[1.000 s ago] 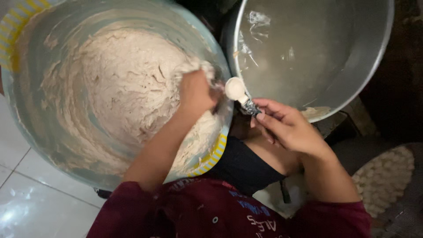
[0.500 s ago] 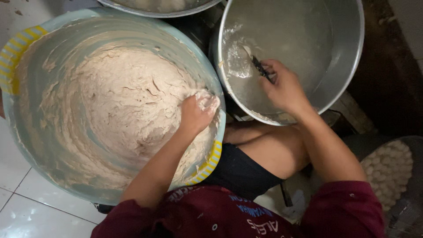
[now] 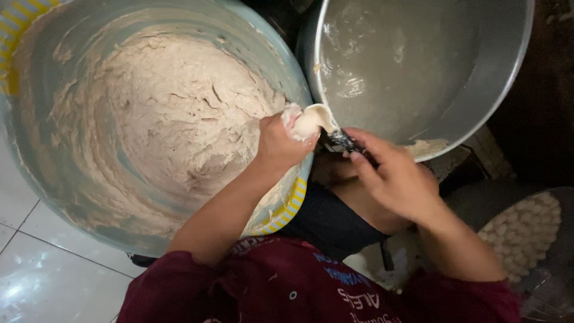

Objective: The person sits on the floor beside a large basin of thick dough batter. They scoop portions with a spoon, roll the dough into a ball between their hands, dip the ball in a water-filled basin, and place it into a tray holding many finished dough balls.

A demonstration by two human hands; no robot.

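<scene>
at far left, on the white tile floor (image 3: 36, 281), sits a big pale-blue plastic basin (image 3: 24, 149) w/ a yellow-striped rim, more than half full of thick beige dough (image 3: 161, 113), rough and torn on top, smeared up the walls.

at the basin's right rim the left hand (image 3: 281, 140) is closed in a fist, squeezing a smooth round dough ball (image 3: 311, 119) out the top betw thumb and forefinger. just right of it the right hand (image 3: 397, 179) has its fingers pressed together, pinching the dark handle of a small spoon (image 3: 338, 140), whose tip is touching the underside of the ball.

to do this bit well, imo: keep the squeeze even so the ball comes out round, cut under it w/ the spoon in one clean scoop close to the fist, and keep the spoon wet so the dough doesn't cling.

right of the spoon, a large steel pot (image 3: 508, 90) stands just beside the basin, holding cloudy water (image 3: 406, 66) w/ some pale froth near its left wall; can't tell if any balls float in it. a smear of dough sits on its lower rim.

far right, low down, a round tray (image 3: 556, 269) is partly in view, packed w/ small pale dough balls (image 3: 526, 233) side by side.
</scene>
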